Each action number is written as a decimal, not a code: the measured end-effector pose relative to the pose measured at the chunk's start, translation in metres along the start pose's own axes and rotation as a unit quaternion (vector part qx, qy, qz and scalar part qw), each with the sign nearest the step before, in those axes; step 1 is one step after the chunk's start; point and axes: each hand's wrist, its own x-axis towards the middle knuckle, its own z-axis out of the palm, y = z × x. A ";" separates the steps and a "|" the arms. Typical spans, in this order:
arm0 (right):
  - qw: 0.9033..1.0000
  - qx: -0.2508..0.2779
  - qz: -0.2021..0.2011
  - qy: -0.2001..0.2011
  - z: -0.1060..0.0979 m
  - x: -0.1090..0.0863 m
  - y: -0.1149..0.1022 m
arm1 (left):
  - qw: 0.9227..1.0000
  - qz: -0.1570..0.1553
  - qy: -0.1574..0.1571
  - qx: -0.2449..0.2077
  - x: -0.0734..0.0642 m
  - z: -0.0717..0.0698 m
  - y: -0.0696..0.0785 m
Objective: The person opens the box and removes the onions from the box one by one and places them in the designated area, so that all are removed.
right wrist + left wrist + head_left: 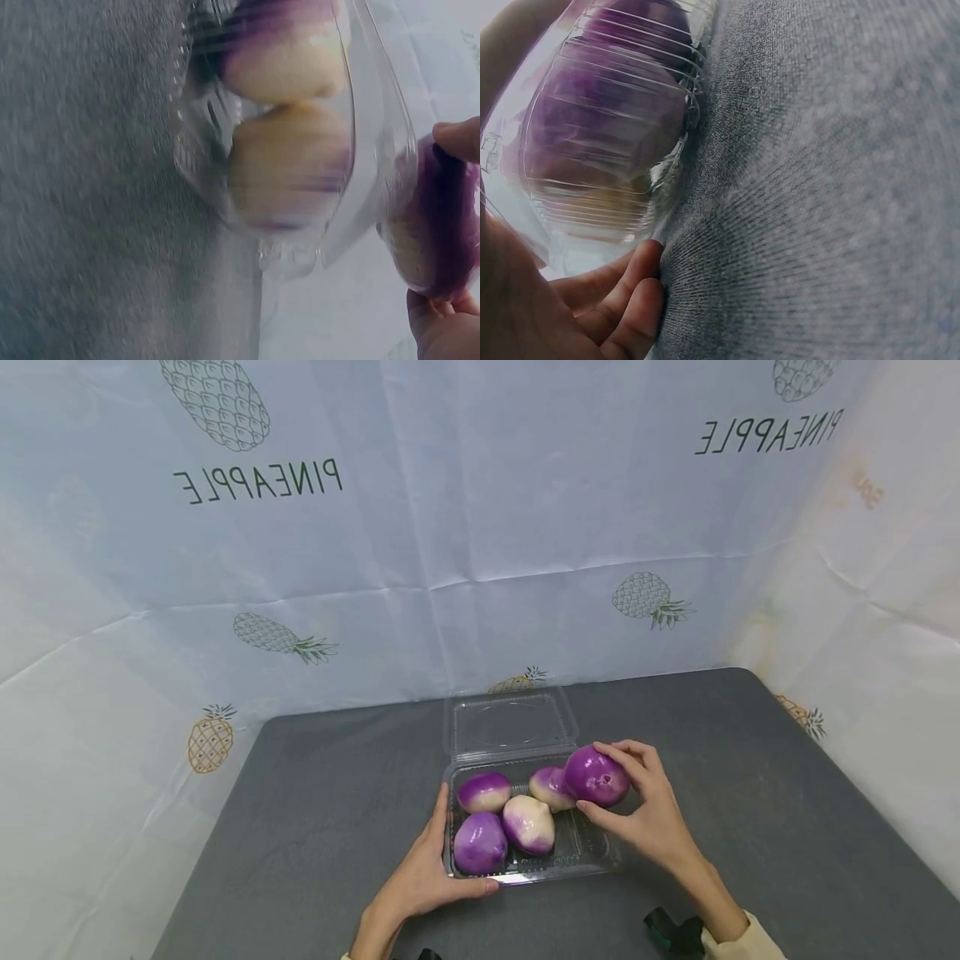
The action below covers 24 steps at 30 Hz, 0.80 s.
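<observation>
A clear plastic clamshell box [577,852] lies on the table with its lid [510,724] folded back. Several glossy purple-and-white turnips sit in its tray, among them one at the back left [484,792], one at the front left [480,843] and a paler one in the middle [529,825]. My left hand [423,872] grips the tray's front left corner, thumb along the front edge and fingers by the left side. Over the tray's right end, my right hand [648,814] holds another turnip [597,777] between thumb and fingers. That turnip partly hides one behind it [550,787].
The box stands on a dark grey table [337,827] near its back edge. Behind hangs a white cloth [525,510] printed with pineapples. A dark object [675,935] shows beside the right sleeve [742,939].
</observation>
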 end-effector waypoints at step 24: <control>0.990 -0.119 0.065 0.046 -0.033 0.023 0.048 | 1.000 -0.014 -0.006 -0.009 0.001 -0.001 -0.002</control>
